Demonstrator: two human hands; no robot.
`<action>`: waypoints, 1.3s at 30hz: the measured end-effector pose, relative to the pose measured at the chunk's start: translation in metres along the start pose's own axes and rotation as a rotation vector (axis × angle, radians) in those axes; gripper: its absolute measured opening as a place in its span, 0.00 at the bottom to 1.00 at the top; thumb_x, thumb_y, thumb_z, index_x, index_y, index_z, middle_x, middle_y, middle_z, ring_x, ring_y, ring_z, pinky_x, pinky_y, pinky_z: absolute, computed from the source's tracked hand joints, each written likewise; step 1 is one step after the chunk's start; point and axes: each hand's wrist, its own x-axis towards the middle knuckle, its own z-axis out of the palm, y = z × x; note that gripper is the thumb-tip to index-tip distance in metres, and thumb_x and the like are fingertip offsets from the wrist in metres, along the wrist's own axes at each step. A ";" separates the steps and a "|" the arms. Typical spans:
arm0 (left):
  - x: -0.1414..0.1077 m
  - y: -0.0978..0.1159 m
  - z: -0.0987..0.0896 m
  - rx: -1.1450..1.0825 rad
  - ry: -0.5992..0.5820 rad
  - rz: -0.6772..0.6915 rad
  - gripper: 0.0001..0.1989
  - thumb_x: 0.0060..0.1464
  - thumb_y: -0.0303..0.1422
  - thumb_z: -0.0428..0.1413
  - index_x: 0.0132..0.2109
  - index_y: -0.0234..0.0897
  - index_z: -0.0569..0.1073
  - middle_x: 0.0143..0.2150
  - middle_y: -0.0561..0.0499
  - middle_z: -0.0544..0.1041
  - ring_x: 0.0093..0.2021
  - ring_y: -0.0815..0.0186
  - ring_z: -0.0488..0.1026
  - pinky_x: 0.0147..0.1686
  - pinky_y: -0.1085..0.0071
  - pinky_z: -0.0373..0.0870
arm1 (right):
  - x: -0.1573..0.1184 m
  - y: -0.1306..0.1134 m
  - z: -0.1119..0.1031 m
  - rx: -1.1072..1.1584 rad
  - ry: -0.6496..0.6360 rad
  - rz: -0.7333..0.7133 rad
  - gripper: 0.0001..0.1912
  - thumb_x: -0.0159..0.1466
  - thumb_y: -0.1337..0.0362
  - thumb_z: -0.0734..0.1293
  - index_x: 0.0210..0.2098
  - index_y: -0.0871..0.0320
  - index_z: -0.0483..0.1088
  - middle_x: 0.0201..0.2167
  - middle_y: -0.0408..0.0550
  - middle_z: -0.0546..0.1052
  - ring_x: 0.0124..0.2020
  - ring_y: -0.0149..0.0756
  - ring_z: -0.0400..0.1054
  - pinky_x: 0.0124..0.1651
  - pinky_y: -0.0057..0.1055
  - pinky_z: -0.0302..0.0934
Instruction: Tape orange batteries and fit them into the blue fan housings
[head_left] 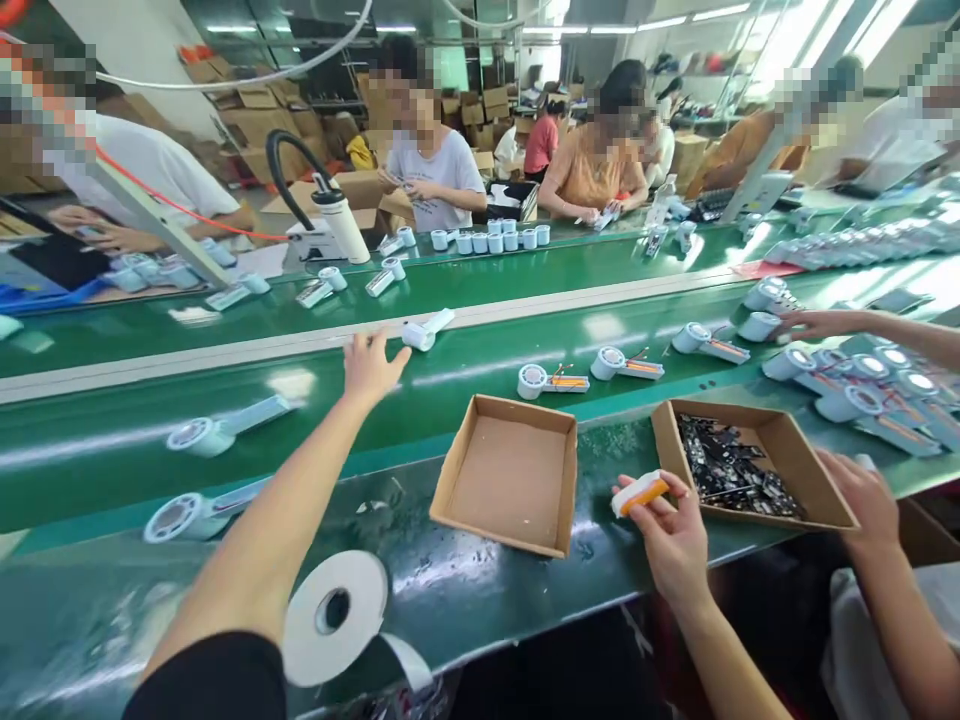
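My left hand [371,370] reaches over the green conveyor, fingers apart, thumb close beside a pale blue device [420,336] with a round head and a flat handle. Whether the thumb touches it, I cannot tell. Between the fingers and thumb of my right hand [671,535] is an orange battery pack [642,494] with white material on it, above the near table edge. An open cardboard box [511,480] sits between my arms. Two devices [532,381] [609,363] with orange strips and thin wires lie on the belt beyond it.
A white tape roll [301,620] lies near my left forearm. Right of my right hand, a cardboard box [667,440] holds black parts, beside another person's hand [866,500]. Devices are piled at right [862,400]. People sit across the belt.
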 end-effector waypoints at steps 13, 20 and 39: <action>0.025 0.077 0.037 0.223 -0.364 0.573 0.33 0.56 0.27 0.57 0.68 0.48 0.68 0.71 0.42 0.61 0.58 0.53 0.73 0.55 0.60 0.72 | -0.003 -0.003 -0.004 -0.066 -0.137 0.026 0.30 0.61 0.62 0.80 0.57 0.50 0.65 0.48 0.59 0.84 0.50 0.55 0.81 0.49 0.45 0.79; 0.012 0.076 0.035 0.375 -0.516 0.699 0.23 0.56 0.30 0.57 0.59 0.36 0.77 0.64 0.35 0.70 0.57 0.46 0.73 0.52 0.55 0.75 | 0.024 -0.071 0.063 -0.136 -0.291 -0.290 0.27 0.62 0.64 0.78 0.56 0.46 0.67 0.48 0.49 0.85 0.48 0.52 0.82 0.47 0.49 0.81; 0.029 0.106 0.042 0.085 -0.544 0.652 0.14 0.65 0.38 0.52 0.51 0.43 0.78 0.51 0.48 0.83 0.50 0.58 0.79 0.46 0.69 0.70 | 0.228 -0.014 0.218 -0.965 -0.918 -0.348 0.26 0.66 0.63 0.68 0.63 0.52 0.66 0.35 0.39 0.83 0.36 0.35 0.76 0.47 0.32 0.68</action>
